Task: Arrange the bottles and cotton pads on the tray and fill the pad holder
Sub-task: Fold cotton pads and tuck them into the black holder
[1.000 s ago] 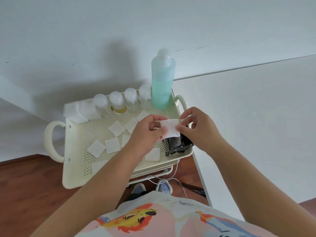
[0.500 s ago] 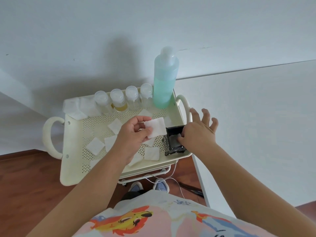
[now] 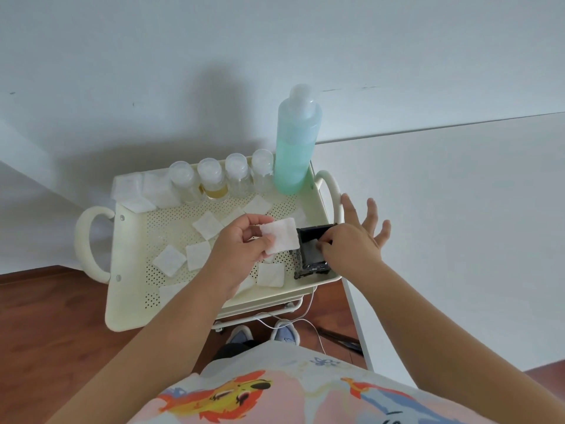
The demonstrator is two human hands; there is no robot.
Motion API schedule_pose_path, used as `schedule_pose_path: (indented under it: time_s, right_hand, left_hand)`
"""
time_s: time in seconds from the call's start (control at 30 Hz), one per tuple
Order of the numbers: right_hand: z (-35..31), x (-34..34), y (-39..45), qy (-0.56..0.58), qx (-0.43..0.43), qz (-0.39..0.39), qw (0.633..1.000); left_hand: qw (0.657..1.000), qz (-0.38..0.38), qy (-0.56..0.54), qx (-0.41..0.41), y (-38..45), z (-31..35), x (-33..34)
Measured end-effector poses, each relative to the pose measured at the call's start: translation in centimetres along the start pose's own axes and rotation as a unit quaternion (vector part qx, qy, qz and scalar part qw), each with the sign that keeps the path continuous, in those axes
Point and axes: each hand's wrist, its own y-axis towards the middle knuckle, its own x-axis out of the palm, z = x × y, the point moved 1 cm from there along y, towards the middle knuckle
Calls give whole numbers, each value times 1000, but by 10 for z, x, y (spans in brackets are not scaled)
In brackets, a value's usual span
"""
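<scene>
My left hand (image 3: pixel 241 243) pinches a white square cotton pad (image 3: pixel 282 235) above the cream perforated tray (image 3: pixel 131 270). My right hand (image 3: pixel 354 240) reaches into the black pad holder (image 3: pixel 312 252) at the tray's front right; thumb and forefinger pinch a pad inside it while the other fingers spread. Several loose pads (image 3: pixel 198 255) lie across the tray. A tall bottle of green liquid (image 3: pixel 295 142) stands at the back right, with several small clear capped bottles (image 3: pixel 212 182) in a row to its left.
A stack of pads (image 3: pixel 140 191) sits at the tray's back left corner. The tray tops a cart with looped handles (image 3: pixel 91 243) at both ends, against a white wall. A white tabletop (image 3: pixel 458 240) adjoins on the right. Wooden floor, a white cable and shoes lie below.
My hands have parted: the right one went down into the black holder with a pad, and the left one drew back left holding another pad.
</scene>
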Motion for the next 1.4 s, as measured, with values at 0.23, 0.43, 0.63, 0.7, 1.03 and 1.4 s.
schedule_pose_path:
  time_s: [0.23, 0.43, 0.63, 0.7, 1.03, 1.4]
  right_hand:
    - [3, -23, -12, -42, -20, 65, 997]
    - [1, -58, -29, 348, -128, 73, 926]
    - [1, -44, -18, 428, -100, 10, 898]
    - [8, -39, -16, 406, -94, 24, 909]
    - [2, -9, -11, 96, -68, 26, 993]
    - [-12, -12, -2, -121, -90, 0, 989]
  left_hand:
    - [1000, -7, 26, 7, -1, 1, 3]
    - [999, -17, 32, 18, -1, 10, 17]
    - [999, -35, 24, 18, -1, 19, 33]
    - [999, -27, 19, 14, -1, 18, 31]
    - [998, 34, 44, -16, -1, 1, 2]
    - [998, 9, 60, -31, -6, -10, -4]
